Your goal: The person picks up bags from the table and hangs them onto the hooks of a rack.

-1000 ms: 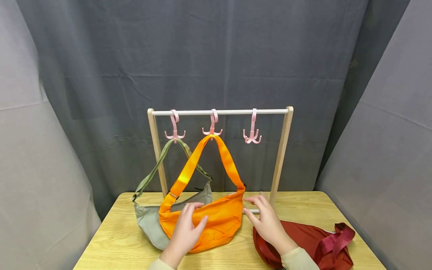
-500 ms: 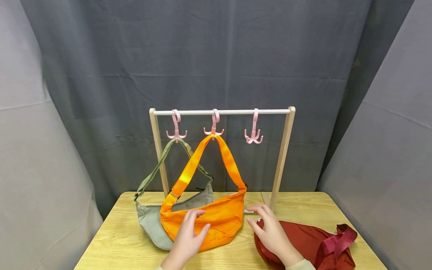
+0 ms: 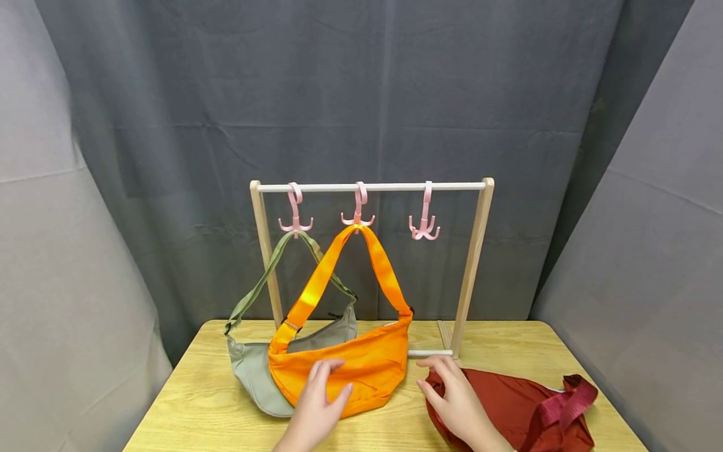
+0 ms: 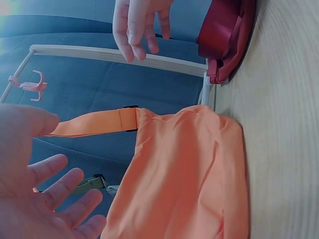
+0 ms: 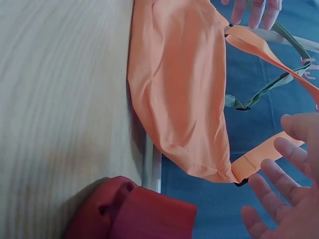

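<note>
Head view first: how do things lie?

Left hand on the near side, in front of the orange bag; right hand at the left end of the red bag. They are well apart, each with thumb and fingers parted.

And the bags?

The orange bag hangs by its strap from the middle hook of the rack. The grey bag hangs from the left hook, partly behind it. The red bag lies on the right of the tabletop.

Left wrist view?

The left hand's fingers are loosely bent, near the orange bag; I can't tell whether they touch it. Farther right, the right hand's fingers hang relaxed.

Right wrist view?

The right hand's fingers are spread, near the orange bag's right end and apart from the red bag. A few left hand fingers show on the left.
</note>
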A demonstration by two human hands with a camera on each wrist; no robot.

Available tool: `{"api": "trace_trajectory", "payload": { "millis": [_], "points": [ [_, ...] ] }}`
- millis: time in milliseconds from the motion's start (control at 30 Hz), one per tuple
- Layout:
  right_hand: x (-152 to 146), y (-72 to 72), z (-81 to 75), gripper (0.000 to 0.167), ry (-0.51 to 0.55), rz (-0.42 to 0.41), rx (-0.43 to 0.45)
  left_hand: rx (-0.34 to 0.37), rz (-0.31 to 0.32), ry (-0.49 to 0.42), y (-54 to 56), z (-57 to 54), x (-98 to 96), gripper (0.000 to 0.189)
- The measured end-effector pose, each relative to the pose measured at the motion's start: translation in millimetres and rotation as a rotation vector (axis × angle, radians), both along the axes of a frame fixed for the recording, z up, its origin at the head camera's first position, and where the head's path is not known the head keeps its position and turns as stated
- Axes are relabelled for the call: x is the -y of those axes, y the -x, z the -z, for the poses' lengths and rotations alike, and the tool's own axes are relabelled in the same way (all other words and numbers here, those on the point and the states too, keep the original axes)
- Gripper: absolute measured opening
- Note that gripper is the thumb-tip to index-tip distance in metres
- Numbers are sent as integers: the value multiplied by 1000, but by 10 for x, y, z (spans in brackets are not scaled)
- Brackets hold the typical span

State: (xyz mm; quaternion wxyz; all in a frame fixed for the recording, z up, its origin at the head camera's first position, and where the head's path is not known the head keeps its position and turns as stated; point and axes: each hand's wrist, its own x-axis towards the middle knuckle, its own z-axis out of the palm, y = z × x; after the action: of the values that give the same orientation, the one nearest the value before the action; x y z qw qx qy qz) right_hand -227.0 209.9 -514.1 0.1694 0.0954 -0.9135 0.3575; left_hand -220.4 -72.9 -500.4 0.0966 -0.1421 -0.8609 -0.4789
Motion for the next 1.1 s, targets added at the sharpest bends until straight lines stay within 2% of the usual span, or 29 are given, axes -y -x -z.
{"api": "trace_trajectory", "payload": {
  "millis": [300, 433, 567, 667, 733, 933, 1100],
  "points": [
    [38, -90, 63, 34, -9, -18, 22, -10, 27, 2, -59, 82, -3, 39],
    [49, -111, 69, 34, -26, -17, 32, 23, 40, 7, -66, 114, -16, 38],
    [28, -128, 48, 36, -57, -9, -28, 69, 54, 4, -73, 133, -24, 40],
    [-24, -136, 26, 38, -85, 6, -91, 75, 64, 10, -76, 142, -25, 40],
    [-72, -138, 11, 38, -87, 16, -99, 71, 71, 18, -76, 144, -26, 41],
    [-229, -129, -19, 35, -65, 37, -33, 85, 104, 31, -88, 136, -45, 41],
    [-326, -118, -16, 28, -97, 61, -20, 120, 122, 45, -103, 125, -63, 42]
  ]
}}
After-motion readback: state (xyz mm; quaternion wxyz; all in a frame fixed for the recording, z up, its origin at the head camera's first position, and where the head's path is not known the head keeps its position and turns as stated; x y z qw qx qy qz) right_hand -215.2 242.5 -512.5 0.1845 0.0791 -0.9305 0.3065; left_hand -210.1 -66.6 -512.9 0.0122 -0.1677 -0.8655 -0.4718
